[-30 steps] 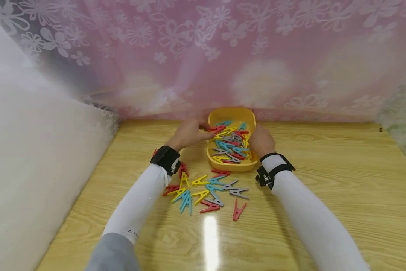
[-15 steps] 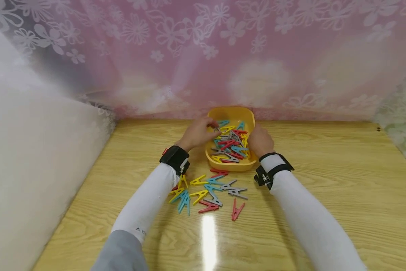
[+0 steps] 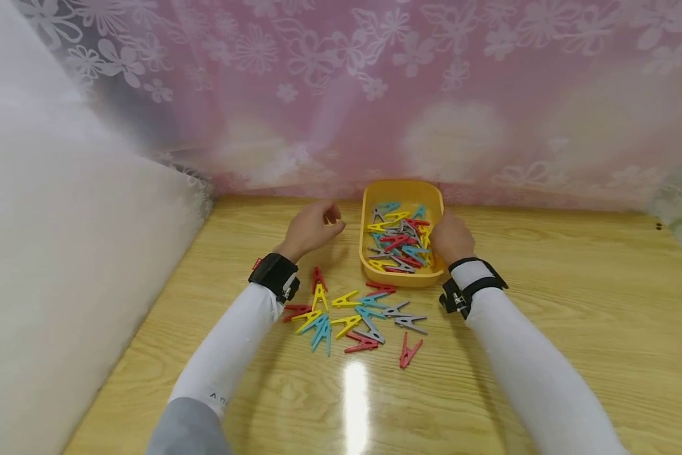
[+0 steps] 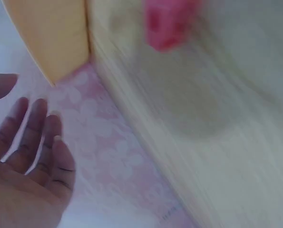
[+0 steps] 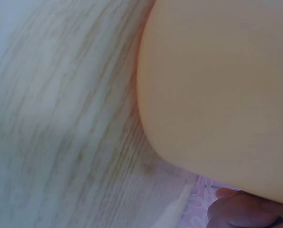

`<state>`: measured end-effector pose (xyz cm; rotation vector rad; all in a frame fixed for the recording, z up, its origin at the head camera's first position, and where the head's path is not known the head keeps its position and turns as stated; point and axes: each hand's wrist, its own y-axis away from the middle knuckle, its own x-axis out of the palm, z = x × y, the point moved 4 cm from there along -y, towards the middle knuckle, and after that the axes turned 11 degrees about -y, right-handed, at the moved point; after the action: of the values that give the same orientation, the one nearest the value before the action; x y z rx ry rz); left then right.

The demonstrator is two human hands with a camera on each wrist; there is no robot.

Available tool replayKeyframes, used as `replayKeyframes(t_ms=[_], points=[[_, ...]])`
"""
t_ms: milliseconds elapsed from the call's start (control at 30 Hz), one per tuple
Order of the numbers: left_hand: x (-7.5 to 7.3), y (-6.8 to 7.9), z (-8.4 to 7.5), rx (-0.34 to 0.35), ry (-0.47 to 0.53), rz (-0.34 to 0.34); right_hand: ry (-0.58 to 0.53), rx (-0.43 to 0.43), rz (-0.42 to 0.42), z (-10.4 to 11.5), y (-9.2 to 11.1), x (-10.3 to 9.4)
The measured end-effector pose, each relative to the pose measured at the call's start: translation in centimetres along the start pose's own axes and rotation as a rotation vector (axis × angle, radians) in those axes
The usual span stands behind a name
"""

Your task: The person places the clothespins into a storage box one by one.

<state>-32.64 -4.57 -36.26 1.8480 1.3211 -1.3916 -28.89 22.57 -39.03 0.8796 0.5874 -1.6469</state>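
In the head view a yellow plastic tub stands at the back of the table, with many red, yellow, blue and grey clothespins lying in it. My right hand grips the tub's right rim; in the right wrist view the tub's wall fills much of the picture and the fingers show at its edge. To the left of the tub, apart from it, my left hand hovers over the table with loosely bent fingers and nothing in them. The left wrist view shows its fingers spread and bare.
Several loose clothespins lie scattered on the wooden table in front of the tub. One red clothespin lies nearest me. A pink floral curtain hangs behind the table, and a white wall rises on the left.
My left hand has moved left, away from the tub. A grey clothespin seen at its fingertips half a second ago appears to lie in the tub now. The right hand keeps its grip.
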Motion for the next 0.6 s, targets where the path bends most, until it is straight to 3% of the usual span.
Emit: replayKeyframes(t_ms=[133, 367, 467, 600], points=[[-0.3, 1.9, 1.7, -0.1, -0.062, 0.071, 0.011, -0.012, 0.002, 0.0, 0.0, -0.2], [0.7, 5.8, 3.0, -0.306, -0.163, 0.355, 0.002, -0.01, 0.003, -0.3, -0.1, -0.2], [1.3, 7.0, 2.9, -0.346, -0.207, 0.426, -0.016, 0.004, 0.002, -0.4, -0.3, -0.1], [1.9, 8.0, 2.2, -0.359, -0.261, 0.458, -0.026, 0.005, -0.001, -0.4, -0.3, 0.0]])
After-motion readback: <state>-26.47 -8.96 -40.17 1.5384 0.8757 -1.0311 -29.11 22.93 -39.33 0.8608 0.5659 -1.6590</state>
